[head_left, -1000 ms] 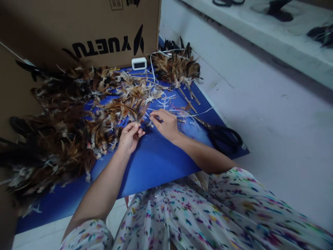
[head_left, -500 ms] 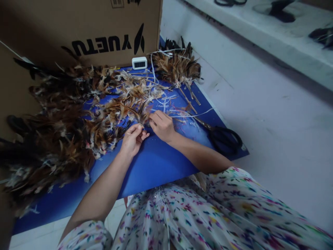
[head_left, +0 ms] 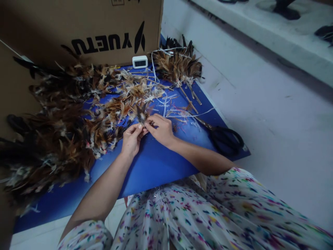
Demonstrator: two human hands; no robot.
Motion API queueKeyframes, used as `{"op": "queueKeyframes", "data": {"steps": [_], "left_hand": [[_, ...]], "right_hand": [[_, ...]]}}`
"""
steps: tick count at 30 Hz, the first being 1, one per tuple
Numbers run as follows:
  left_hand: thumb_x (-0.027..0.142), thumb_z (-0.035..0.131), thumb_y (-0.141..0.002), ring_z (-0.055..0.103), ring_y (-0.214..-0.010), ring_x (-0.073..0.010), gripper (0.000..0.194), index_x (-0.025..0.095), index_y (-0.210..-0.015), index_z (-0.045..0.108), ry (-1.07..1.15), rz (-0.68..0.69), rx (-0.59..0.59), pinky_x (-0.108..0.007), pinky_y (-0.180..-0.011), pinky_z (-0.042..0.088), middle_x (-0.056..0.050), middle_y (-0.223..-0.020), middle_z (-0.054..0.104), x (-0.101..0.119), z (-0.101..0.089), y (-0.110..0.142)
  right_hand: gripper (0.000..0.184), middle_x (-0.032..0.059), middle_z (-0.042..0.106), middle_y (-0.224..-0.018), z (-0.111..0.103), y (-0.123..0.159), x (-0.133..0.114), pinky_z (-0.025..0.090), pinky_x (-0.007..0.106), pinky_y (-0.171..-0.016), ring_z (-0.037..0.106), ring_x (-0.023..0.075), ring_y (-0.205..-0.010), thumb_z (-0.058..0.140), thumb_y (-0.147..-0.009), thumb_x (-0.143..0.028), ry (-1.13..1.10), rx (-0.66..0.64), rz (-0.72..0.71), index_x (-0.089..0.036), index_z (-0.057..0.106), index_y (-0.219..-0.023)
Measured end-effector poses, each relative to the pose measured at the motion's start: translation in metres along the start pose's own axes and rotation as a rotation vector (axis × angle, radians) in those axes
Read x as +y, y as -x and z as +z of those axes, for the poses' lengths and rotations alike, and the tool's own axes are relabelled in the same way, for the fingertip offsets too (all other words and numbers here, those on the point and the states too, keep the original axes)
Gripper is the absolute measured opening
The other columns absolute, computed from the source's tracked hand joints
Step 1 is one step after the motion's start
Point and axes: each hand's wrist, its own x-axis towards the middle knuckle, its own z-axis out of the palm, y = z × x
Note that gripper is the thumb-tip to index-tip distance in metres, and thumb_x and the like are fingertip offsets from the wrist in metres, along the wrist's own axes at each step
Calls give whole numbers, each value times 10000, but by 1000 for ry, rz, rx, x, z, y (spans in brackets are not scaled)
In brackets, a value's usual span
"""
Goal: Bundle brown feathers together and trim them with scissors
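Observation:
A small bunch of dark and brown feathers (head_left: 142,114) stands upright between my hands over the blue table (head_left: 156,166). My left hand (head_left: 131,139) pinches its base between thumb and forefinger. From the other side, my right hand (head_left: 161,130) is closed with its fingertips against the same bunch, close to my left thumb. Whatever fine piece the right fingers may grip is too small to make out. Loose brown feathers (head_left: 117,107) lie in a heap just beyond and to the left of my hands.
Large piles of feather bunches (head_left: 57,146) cover the table's left side. Black-handled scissors (head_left: 226,139) lie at the right edge. Behind are a feather bundle on sticks (head_left: 179,64), a white digital clock (head_left: 139,62) and a cardboard box (head_left: 109,21). White string (head_left: 192,116) trails across the table.
My right hand has moved left and in to meet my left hand at the base of the feathers. The left fingers have curled in more, and the bunch stands more upright.

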Motion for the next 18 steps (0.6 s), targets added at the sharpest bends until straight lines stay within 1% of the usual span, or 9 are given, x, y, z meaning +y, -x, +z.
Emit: {"op": "queueKeyframes", "data": {"steps": [2, 5, 7, 10, 15, 18], "left_hand": [[322, 903, -494, 632, -611, -76, 325, 154, -682, 699, -3, 17, 14, -218, -689, 568, 9, -654, 678, 1, -1, -2], [310, 883, -544, 638, -615, -81, 294, 148, -698, 693, -28, 42, 21, -233, -703, 571, 8, -658, 676, 2, -2, -3], [307, 872, -567, 643, -624, -87, 277, 147, -704, 692, -45, 61, 22, -244, -714, 571, 6, -661, 676, 2, -3, -4], [305, 872, -566, 653, -650, -97, 273, 149, -708, 699, -56, 83, 24, -257, -736, 569, 4, -674, 680, 2, -4, -4], [317, 877, -553, 654, -654, -95, 293, 141, -705, 699, -71, 118, 32, -257, -747, 566, 5, -681, 676, 1, -5, -4], [325, 887, -533, 650, -635, -89, 315, 137, -693, 693, -65, 126, 29, -253, -728, 576, 15, -663, 664, 1, -4, -4]], "right_hand": [[62, 1, 673, -815, -2, 1, 0, 532, 243, -729, 639, 110, -750, 601, -852, -189, -80, -27, 68, -195, 662, -855], [100, 9, 703, -855, -6, 2, 1, 555, 264, -749, 665, 120, -781, 600, -860, -210, -126, -68, 135, -207, 685, -913], [119, 14, 713, -872, -7, 2, 2, 562, 273, -754, 673, 124, -788, 592, -865, -206, -141, -77, 145, -206, 691, -932], [119, 20, 721, -877, -9, 3, 1, 563, 272, -749, 677, 126, -786, 593, -867, -204, -146, -73, 134, -201, 695, -927], [89, 9, 704, -809, -12, 1, 2, 537, 245, -701, 651, 110, -726, 613, -856, -207, -97, -78, 111, -194, 701, -853], [62, 10, 690, -787, -12, -1, 8, 524, 241, -662, 639, 111, -700, 636, -823, -192, -101, -68, 159, -184, 697, -828]]}}
